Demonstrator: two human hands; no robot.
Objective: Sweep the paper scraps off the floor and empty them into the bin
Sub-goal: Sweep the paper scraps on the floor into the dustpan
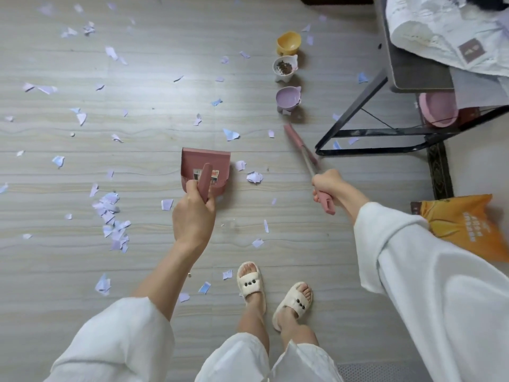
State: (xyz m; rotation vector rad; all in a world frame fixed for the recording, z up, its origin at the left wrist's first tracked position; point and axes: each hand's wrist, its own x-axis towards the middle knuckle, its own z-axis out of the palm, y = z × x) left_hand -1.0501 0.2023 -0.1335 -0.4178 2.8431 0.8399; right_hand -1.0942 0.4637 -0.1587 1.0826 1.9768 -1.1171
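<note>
Pale blue and lilac paper scraps (pixel 111 213) lie scattered over the grey wood-look floor, thickest in a heap left of my left arm. My left hand (pixel 194 213) grips the handle of a dusty-pink dustpan (pixel 205 165), held above the floor with its mouth pointing away from me. My right hand (pixel 329 186) grips the pink end of a broom (pixel 301 148), whose shaft slants up-left towards the bowls; its brush end looks blurred. No bin is in view.
Three small bowls stand in a row: yellow (pixel 288 42), white with kibble (pixel 285 68), lilac (pixel 288 98). A black-framed table (pixel 366 133) with white cloth fills the upper right, a pink basin (pixel 438 110) beneath it. An orange bag (pixel 465 224) lies right. My slippered feet (pixel 272 293) stand below.
</note>
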